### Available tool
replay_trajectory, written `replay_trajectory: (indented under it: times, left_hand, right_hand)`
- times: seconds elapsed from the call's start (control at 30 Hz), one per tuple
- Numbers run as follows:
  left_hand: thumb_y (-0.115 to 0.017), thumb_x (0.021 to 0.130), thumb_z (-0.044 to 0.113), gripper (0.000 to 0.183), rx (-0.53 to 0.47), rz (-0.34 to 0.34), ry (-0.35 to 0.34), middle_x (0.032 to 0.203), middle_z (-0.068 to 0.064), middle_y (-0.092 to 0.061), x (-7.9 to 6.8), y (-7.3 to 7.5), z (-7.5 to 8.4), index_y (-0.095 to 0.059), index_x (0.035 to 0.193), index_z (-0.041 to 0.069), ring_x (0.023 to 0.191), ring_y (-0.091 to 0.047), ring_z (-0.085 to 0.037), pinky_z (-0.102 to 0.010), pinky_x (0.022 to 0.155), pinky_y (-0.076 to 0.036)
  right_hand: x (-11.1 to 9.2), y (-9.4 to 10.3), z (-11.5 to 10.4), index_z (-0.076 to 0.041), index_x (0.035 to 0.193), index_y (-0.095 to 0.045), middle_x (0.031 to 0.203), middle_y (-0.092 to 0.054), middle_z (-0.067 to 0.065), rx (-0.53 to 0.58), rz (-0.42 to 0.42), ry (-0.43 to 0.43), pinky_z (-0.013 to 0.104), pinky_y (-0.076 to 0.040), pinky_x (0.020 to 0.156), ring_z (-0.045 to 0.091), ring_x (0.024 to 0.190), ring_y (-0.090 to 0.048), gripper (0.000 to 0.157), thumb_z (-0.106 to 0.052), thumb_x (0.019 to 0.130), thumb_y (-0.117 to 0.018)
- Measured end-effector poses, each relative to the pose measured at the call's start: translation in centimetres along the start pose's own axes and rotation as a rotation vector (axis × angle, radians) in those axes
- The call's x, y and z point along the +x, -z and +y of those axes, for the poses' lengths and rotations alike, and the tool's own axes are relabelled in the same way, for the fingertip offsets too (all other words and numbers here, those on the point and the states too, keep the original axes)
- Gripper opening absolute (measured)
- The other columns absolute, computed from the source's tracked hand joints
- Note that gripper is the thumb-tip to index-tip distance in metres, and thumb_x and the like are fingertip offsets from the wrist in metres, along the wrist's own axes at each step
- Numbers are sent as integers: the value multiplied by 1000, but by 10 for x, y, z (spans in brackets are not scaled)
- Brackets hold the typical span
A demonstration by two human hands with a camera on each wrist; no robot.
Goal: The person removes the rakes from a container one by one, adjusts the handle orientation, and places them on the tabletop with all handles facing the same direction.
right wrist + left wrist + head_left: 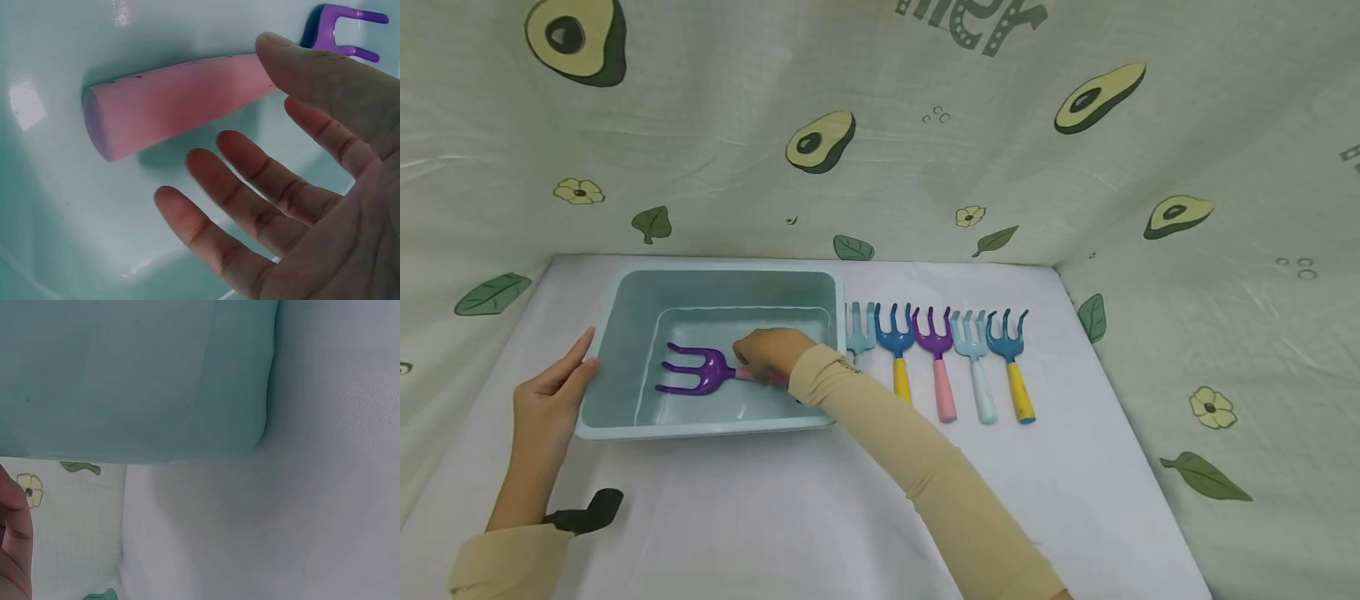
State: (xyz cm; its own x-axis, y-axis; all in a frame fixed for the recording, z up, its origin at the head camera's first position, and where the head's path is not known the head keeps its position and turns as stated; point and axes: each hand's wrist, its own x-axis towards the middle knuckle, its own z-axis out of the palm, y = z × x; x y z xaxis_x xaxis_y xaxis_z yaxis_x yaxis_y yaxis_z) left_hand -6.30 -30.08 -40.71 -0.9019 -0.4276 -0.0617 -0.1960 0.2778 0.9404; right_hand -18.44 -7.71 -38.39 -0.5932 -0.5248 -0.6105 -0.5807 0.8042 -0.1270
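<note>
A light blue-green plastic tub [707,429] stands on the table. In it lies a toy hand fork [709,371] with purple tines and a pink handle [175,94]. My right hand [771,354] reaches into the tub over that handle. In the right wrist view its fingers [244,206] are spread and loosely bent beside the handle, while the thumb overlaps the handle's narrow end, not wrapped round it. My left hand [553,396] is at the tub's left side, fingers fairly straight, thumb at the rim. The left wrist view catches only part of this hand [14,537] beside the tub wall [137,381].
Right of the tub several more toy forks stand in a row, among them a purple and pink fork [943,387], a pale blue fork [981,383] and a blue and yellow fork [1018,387]. The white table [737,517] meets a cloth backdrop [715,183] printed with avocados.
</note>
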Motion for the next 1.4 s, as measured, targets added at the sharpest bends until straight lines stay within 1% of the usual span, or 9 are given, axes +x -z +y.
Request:
replay_trajectory:
  times: [0.1, 0.27, 0.47, 0.53, 0.8, 1.0, 1.2, 1.3, 1.4]
  left_hand:
    - [-56, 89, 27, 44, -16, 7, 0, 133, 19, -42, -1, 0, 0, -46, 132, 27, 120, -42, 7, 1, 69, -37]
    - [-56, 89, 27, 44, -3, 16, 2, 132, 19, -43, -2, 0, 0, -46, 132, 27, 120, -42, 7, 1, 68, -37]
    - [-56, 89, 27, 44, 17, 24, 2, 132, 20, -42, -3, 0, -1, -45, 132, 28, 120, -42, 8, 1, 70, -38]
    - [-56, 90, 26, 44, 20, 26, 1, 133, 20, -42, -3, 0, -1, -45, 132, 28, 120, -42, 8, 1, 71, -38]
    - [-56, 89, 24, 44, 28, 38, -15, 132, 19, -43, -4, 0, -1, -46, 132, 27, 119, -43, 8, 1, 72, -38]
    - [-56, 89, 23, 44, 9, 36, -15, 132, 19, -43, -5, 0, -1, -46, 132, 26, 120, -42, 8, 1, 76, -37]
    - [-56, 90, 24, 44, 16, 33, -23, 133, 19, -42, -5, 0, -2, -45, 132, 26, 120, -41, 8, 0, 78, -37]
    - [-55, 90, 24, 44, 21, 28, -21, 133, 20, -42, -5, 0, -2, -45, 132, 27, 121, -41, 7, 0, 78, -37]
    - [-54, 90, 26, 43, 44, 22, -21, 134, 20, -41, -4, 1, -2, -44, 133, 28, 122, -40, 7, 0, 78, -37]
  right_hand:
    - [1, -3, 0, -24, 99, -48, 91, -56, -7, -7, 9, 9, 24, -43, 67, 9, 81, -51, 27, -16, 80, -67]
    - [-2, -5, -1, -22, 98, -47, 89, -57, -4, -58, 34, 44, 24, -44, 67, 10, 79, -51, 24, -15, 82, -64]
    - [-3, -9, -1, -21, 96, -45, 88, -57, -4, -146, 65, 80, 23, -45, 71, 9, 78, -50, 12, -28, 90, -52]
    - [-2, -10, 0, -20, 97, -45, 88, -57, -4, -172, 75, 86, 22, -45, 73, 9, 79, -50, 13, -32, 91, -48]
    - [5, -13, -2, -21, 103, -46, 96, -58, -3, -189, 48, 76, 23, -44, 78, 10, 86, -53, 21, -28, 87, -57]
    - [10, -13, -2, -21, 104, -49, 96, -58, -3, -179, 44, 91, 22, -44, 77, 8, 85, -52, 17, -32, 92, -46]
    - [14, -10, -6, -23, 114, -48, 105, -59, -4, -187, 44, 60, 25, -44, 82, 9, 92, -54, 26, -38, 95, -37]
    - [14, -8, -8, -25, 116, -47, 108, -58, -6, -197, 47, 43, 26, -44, 82, 8, 93, -53, 28, -39, 95, -36]
    - [11, -5, -10, -25, 113, -49, 104, -57, -7, -200, 55, 40, 26, -44, 79, 8, 88, -51, 25, -38, 94, -39]
